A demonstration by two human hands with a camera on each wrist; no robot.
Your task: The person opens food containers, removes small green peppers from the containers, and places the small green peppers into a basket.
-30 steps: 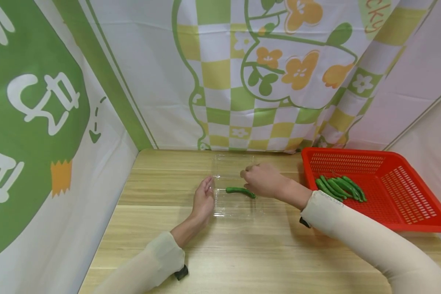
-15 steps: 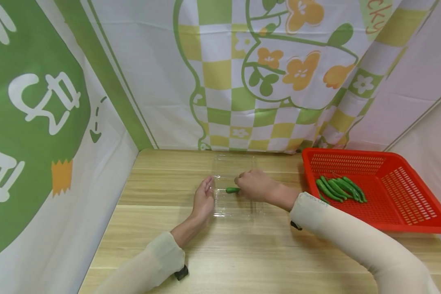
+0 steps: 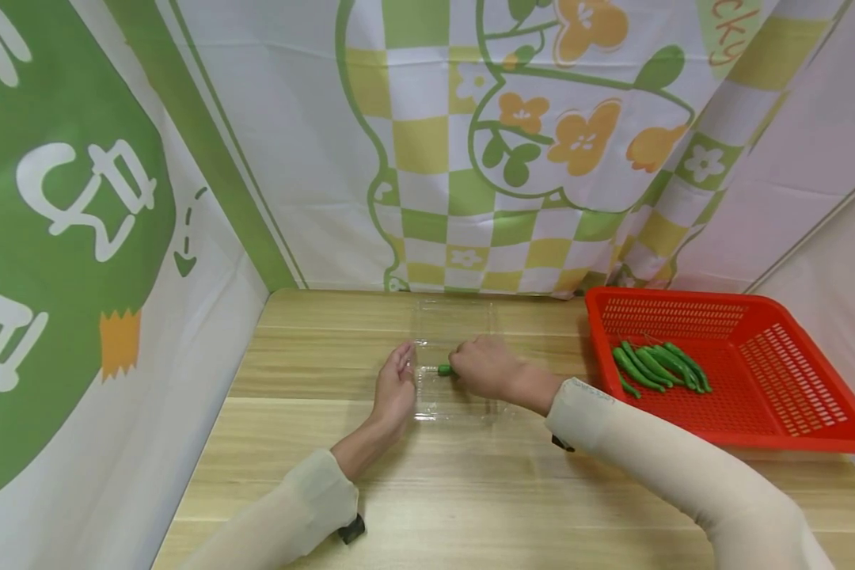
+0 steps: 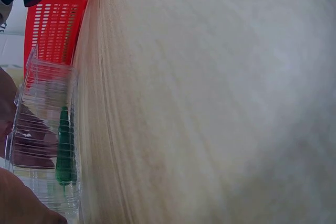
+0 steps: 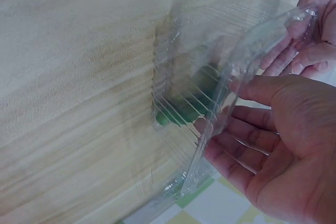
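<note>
A clear plastic clamshell box [image 3: 456,404] lies with its lid spread toward the back wall. My left hand [image 3: 394,389] grips the box's left rim. Inside the box, a green chili pepper [image 4: 64,153] rests low against the ridged wall in the left wrist view. My right hand [image 3: 486,368] reaches over the rim, fingers curled down at the pepper and pinching it; from the head only its left end shows. Through the plastic, the right wrist view shows the right fingers [image 5: 226,158] beside the green.
A red perforated basket [image 3: 791,380] stands at the right of the wooden table [image 3: 399,507], holding several green chili peppers [image 3: 659,364]. A printed cloth wall [image 3: 484,190] rises behind the table, and another cloth [image 3: 199,356] hangs along the left.
My right hand has moved left and slightly down over the chili pepper, covering most of it. The right sleeve has shifted left, uncovering another pepper in the basket. The left hand has stayed at the rim.
</note>
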